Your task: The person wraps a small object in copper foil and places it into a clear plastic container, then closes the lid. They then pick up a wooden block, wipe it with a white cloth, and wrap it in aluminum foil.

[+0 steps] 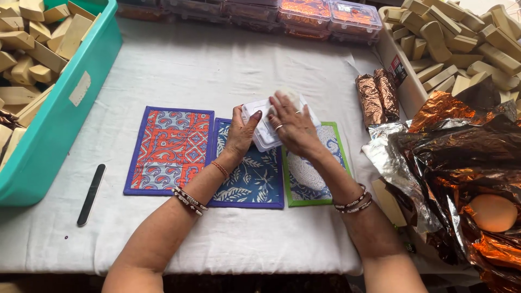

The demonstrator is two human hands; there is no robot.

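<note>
1. Risk, my read: the white plastic box sits on the seam between two mats, so it could rock or skate under a downward push. Smooth plastic on cloth, nothing bracing its far side.
2. Second risk: a pale lump shows just past the fingertips at the box's far edge. Can't tell if it's inside or on top. If the lid gets pressed over it, it could get squashed or keep the lid from seating.
3. Third risk: the crinkled copper foil piled at the right is near the right forearm; an elbow swing could drag it, along with the round orange ball lying in it.
4. Left hand: clamped on the box's left edge, thumb on top, fingers wrapped round the side.
5. Right hand: laid flat over the box top, fingers spread, pressing down. It hides most of the lid.
6. Box position: mid-tabletop, straddling the blue leaf-print mat and the green-edged mat, directly under and between both hands.
7. Around: red-and-blue mat to the left, black nail file near left, teal bin of tan blocks far left, two foil-wrapped rolls to the right.
</note>
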